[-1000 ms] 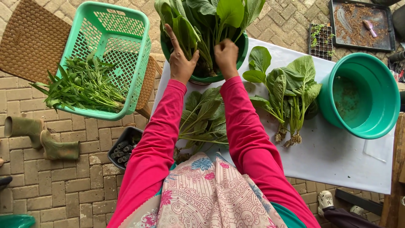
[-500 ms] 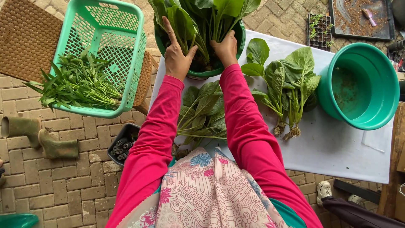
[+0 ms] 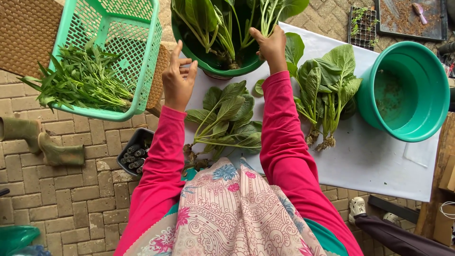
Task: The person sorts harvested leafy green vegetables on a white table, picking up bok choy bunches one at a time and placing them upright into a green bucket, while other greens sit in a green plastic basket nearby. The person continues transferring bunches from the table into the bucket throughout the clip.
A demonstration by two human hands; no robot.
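Observation:
A dark green basin (image 3: 222, 70) full of leafy green plants (image 3: 208, 19) stands at the far edge of a white table (image 3: 379, 166). My right hand (image 3: 271, 47) grips the stems of one plant at the basin's right rim. My left hand (image 3: 178, 80) hovers empty, fingers spread, beside the basin's left rim, over the table's left edge. Between my arms lies a pile of leafy plants (image 3: 227, 123) with roots toward me. A second bunch (image 3: 324, 95) lies to the right of my right arm.
A teal bucket (image 3: 403, 90) lies tipped on the table's right side. A mint mesh basket (image 3: 109, 52) with thin-leaved greens (image 3: 80, 80) sits at left. Boots (image 3: 42, 142) and a black tray of tubes (image 3: 135, 154) are on the brick paving. Seedling trays (image 3: 362, 21) lie beyond the table.
My left hand came off the plants in the basin and drew back toward me, now empty. My right hand shifted right and closed on stems at the basin's right rim.

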